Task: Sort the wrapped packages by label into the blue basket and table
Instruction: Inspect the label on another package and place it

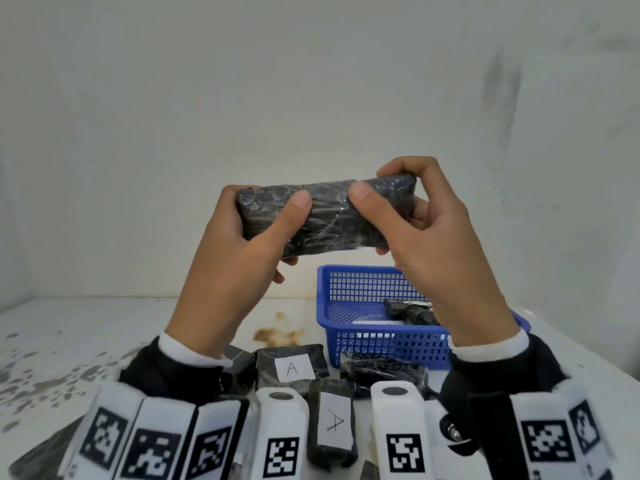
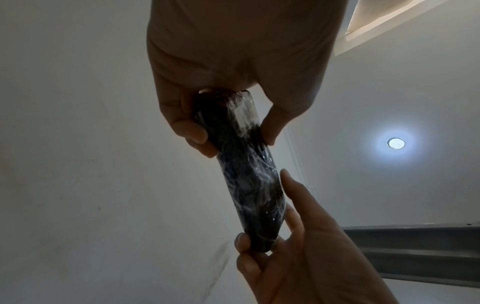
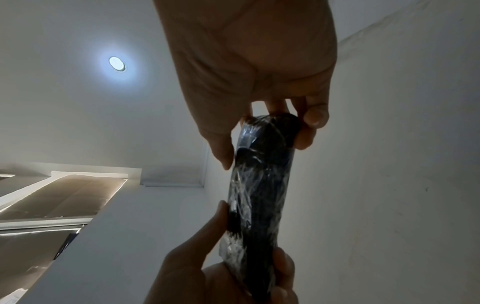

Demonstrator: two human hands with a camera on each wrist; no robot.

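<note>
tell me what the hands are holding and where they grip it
Both hold one wrapped package raised above the table: the left hand grips its left end, the right hand its right end.

The held package's (image 1: 325, 216) label is hidden; the basket's (image 1: 346, 282) package is partly covered.

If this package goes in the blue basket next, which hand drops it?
Right, probably. Both hands grip the package, but the right hand sits directly above the blue basket; the left hand is off to its side.
</note>
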